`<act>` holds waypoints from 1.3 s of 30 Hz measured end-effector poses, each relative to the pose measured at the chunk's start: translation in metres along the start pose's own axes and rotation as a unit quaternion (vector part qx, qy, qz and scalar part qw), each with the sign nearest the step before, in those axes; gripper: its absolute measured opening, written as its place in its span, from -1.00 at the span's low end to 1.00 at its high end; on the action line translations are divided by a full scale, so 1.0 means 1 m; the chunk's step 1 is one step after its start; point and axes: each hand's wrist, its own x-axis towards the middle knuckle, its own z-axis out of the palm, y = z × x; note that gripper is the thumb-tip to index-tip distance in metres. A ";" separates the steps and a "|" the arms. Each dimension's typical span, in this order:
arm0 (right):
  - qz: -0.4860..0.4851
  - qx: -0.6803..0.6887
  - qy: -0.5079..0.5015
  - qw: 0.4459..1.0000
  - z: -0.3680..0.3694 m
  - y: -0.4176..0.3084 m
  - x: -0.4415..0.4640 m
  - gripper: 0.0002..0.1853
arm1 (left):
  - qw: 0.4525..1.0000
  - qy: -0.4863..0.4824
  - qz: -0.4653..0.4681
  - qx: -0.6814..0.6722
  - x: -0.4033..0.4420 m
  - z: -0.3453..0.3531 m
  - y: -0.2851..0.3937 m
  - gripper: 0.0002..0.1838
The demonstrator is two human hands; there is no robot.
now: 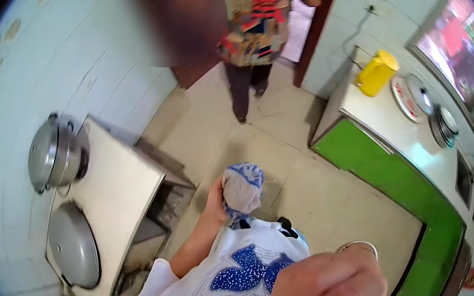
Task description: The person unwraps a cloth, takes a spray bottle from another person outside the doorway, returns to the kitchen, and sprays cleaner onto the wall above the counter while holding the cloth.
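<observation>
A crumpled grey and blue cloth point(242, 192) is in my left hand point(216, 200), whose fingers wrap round its left side, in front of my white shirt. My right hand point(332, 295) is raised close to the camera at the lower right, with its fingers curled in. Whatever it may hold is hidden. A bracelet point(359, 245) circles that wrist.
Another person in a patterned shirt point(254, 18) stands near the doorway. On the left counter point(119, 180) are a steel pot point(56, 154) and a large lid point(75, 245). The right counter point(395, 130) holds a yellow jug point(377, 73), a plate point(405, 99) and bowls point(444, 126).
</observation>
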 end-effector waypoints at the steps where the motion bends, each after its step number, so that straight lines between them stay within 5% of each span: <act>1: -0.121 0.034 -0.055 0.991 -0.002 0.017 0.002 -0.63 | 1.000 0.010 0.019 -0.013 -0.005 -0.002 0.002 -0.43; 2: 0.030 0.095 0.052 0.994 0.024 0.004 0.006 -0.74 | 0.999 0.020 0.036 -0.025 -0.013 -0.003 0.007 -0.44; 7: 0.071 0.156 0.048 0.984 0.028 0.054 0.026 -0.79 | 0.992 0.036 0.111 -0.046 -0.045 -0.036 0.033 -0.46; 10: -0.048 0.043 -0.003 0.998 0.031 0.091 0.047 -0.83 | 0.987 0.079 0.126 -0.065 -0.068 -0.064 0.047 -0.46; 13: 0.019 0.026 0.001 0.999 0.036 0.101 0.054 -0.84 | 0.976 0.117 0.174 -0.053 -0.078 -0.083 0.057 -0.47; 15: 0.071 0.019 -0.093 0.993 0.022 0.113 0.055 -0.82 | 0.984 0.046 0.162 -0.055 -0.075 -0.080 0.074 -0.49; 17: 0.056 -0.009 -0.093 0.994 0.013 0.112 0.063 -0.81 | 0.973 0.121 0.191 -0.038 -0.071 -0.085 0.073 -0.50; 23: 0.047 0.003 -0.071 0.996 -0.029 0.121 0.063 -0.81 | 0.991 0.050 0.120 -0.027 -0.019 -0.050 0.123 -0.50; 27: 0.082 -0.001 -0.096 0.992 -0.100 0.124 0.074 -0.78 | 0.990 0.102 0.100 -0.004 0.051 -0.027 0.151 -0.50; 28: 0.014 0.002 -0.028 1.000 -0.107 0.142 0.071 -0.76 | 0.993 0.083 0.087 0.002 0.066 -0.013 0.162 -0.51; 31: 0.026 0.038 -0.010 0.999 -0.165 0.146 0.083 -0.76 | 0.993 0.090 0.070 0.030 0.124 0.001 0.199 -0.52; 35: 0.124 0.030 -0.120 0.985 -0.240 0.148 0.088 -0.85 | 0.985 0.141 0.062 0.072 0.177 0.021 0.228 -0.51; 37: 0.232 0.000 0.032 0.972 -0.293 0.168 0.079 -0.87 | 0.984 0.154 0.049 0.077 0.216 0.038 0.254 -0.49; 39: 0.418 -0.034 0.221 0.880 -0.313 0.179 0.058 -0.87 | 0.974 0.174 0.082 0.118 0.216 0.050 0.268 -0.46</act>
